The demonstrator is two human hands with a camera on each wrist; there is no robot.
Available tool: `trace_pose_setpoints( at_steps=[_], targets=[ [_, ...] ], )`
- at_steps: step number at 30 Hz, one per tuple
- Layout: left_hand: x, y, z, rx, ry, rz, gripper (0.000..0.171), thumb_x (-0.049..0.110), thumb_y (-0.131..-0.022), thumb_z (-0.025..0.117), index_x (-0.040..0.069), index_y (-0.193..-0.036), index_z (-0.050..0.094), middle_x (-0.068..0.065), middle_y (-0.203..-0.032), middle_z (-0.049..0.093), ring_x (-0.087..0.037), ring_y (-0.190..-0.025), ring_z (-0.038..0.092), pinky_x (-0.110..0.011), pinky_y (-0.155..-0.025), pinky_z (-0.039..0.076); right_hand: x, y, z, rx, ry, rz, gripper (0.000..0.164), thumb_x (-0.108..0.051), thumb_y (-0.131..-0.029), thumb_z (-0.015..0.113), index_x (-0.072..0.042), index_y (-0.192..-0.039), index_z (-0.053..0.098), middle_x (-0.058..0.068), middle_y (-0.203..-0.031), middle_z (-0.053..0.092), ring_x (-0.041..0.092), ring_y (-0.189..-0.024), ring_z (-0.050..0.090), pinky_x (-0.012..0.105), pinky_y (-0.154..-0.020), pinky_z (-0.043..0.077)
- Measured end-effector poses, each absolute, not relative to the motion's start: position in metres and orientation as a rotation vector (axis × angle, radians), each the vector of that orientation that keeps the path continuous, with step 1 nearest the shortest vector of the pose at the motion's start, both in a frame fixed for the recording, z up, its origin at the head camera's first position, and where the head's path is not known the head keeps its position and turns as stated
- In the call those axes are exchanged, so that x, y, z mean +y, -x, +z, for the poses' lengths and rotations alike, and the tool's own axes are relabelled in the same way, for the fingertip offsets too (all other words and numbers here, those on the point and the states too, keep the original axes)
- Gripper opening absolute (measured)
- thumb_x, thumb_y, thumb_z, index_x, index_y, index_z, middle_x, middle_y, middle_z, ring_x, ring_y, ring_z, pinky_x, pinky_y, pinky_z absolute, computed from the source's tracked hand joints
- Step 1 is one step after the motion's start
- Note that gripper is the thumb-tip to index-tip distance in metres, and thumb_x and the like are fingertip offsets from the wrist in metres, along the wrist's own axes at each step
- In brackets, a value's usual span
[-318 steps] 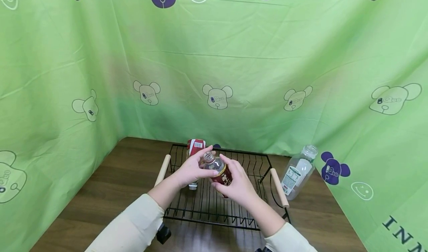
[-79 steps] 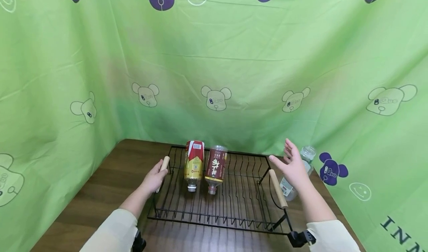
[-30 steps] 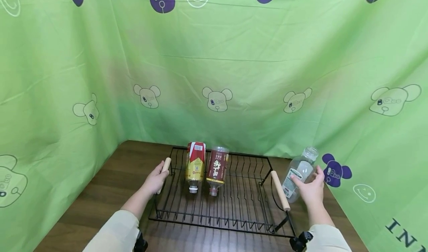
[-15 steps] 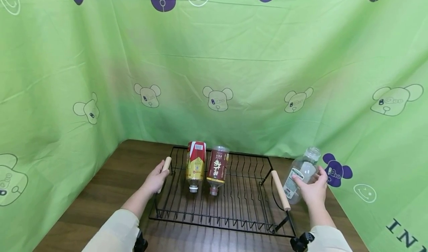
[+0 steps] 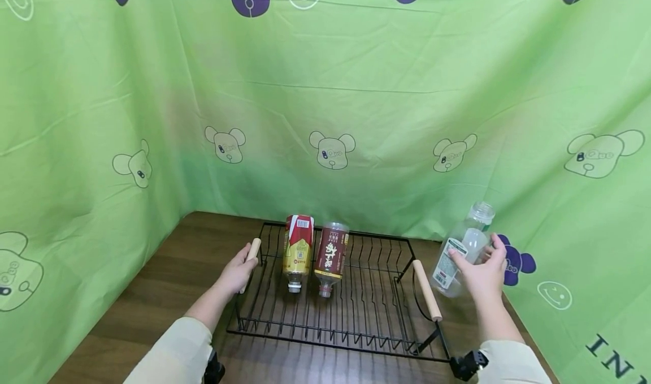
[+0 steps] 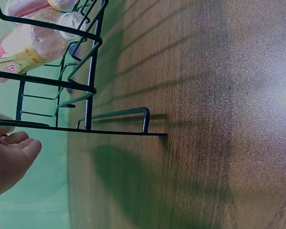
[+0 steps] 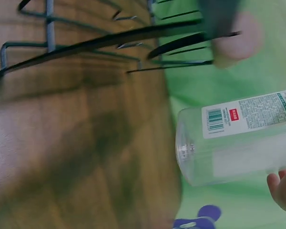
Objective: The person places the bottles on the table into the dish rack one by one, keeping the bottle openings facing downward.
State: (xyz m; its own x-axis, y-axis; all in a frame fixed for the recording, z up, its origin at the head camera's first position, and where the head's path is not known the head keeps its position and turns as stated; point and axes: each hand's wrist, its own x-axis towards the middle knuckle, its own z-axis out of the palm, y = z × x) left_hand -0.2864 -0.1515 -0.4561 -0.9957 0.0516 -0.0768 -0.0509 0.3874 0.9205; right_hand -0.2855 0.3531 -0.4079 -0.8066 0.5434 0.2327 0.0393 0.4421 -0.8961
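Note:
My right hand [image 5: 483,268] grips a clear, wide-mouthed plastic bottle [image 5: 475,237] with a white and green label, its open mouth up and tilted away to the right. In the right wrist view the bottle's base [image 7: 186,150] hangs above the table, and only fingertips show at the edge. My left hand [image 5: 237,270] holds the left wooden handle [image 5: 252,250] of a black wire dish rack [image 5: 325,335]. On the rack lie a red and yellow labelled bottle [image 5: 298,245] and a dark red labelled bottle [image 5: 331,251], necks toward me.
The rack's right wooden handle [image 5: 427,290] stands just left of the clear bottle. Brown wood-grain table [image 5: 152,293] runs beneath everything. A green printed cloth [image 5: 381,112] rises behind and at both sides.
The left hand moved to the handle after the dark red bottle was laid on the rack. The right hand reached the clear bottle, gripped it and has just lifted it.

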Motion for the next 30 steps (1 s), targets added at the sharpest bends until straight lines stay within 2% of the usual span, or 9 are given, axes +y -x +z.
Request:
trace_pose_setpoints(
  at_steps=[13,19,30],
  targets=[
    [-0.152,0.287,-0.457,2.533,0.000,1.693,0.064,0.018,-0.103,0.040,0.000,-0.156,0.010,-0.029,-0.159,0.017,-0.047,-0.144,0.022,-0.063,-0.115,0.023,0.332,0.281,-0.356,-2.210,0.350,1.377,0.103,-0.028,-0.083,0.077,-0.031,-0.157,0.007,0.017,-0.153,0.033,0.034,-0.134,0.037,0.057,-0.110,0.035],
    [-0.152,0.286,-0.456,2.542,-0.002,1.679,0.064,0.018,-0.103,0.040,0.000,-0.156,0.010,-0.029,-0.159,0.017,-0.047,-0.144,0.022,-0.062,-0.115,0.024,0.313,0.278,-0.337,-2.244,0.220,1.383,0.104,-0.027,-0.083,0.077,-0.028,-0.158,0.005,0.019,-0.154,0.031,0.037,-0.134,0.037,0.058,-0.111,0.034],
    [-0.151,0.286,-0.455,2.543,-0.008,1.678,0.064,0.018,-0.103,0.039,-0.001,-0.156,0.010,-0.029,-0.159,0.017,-0.047,-0.145,0.022,-0.062,-0.115,0.024,0.274,0.272,-0.327,-2.297,-0.026,1.345,0.104,-0.018,-0.081,0.080,-0.016,-0.158,0.010,0.025,-0.144,0.040,0.038,-0.126,0.043,0.058,-0.108,0.036]
  ],
)
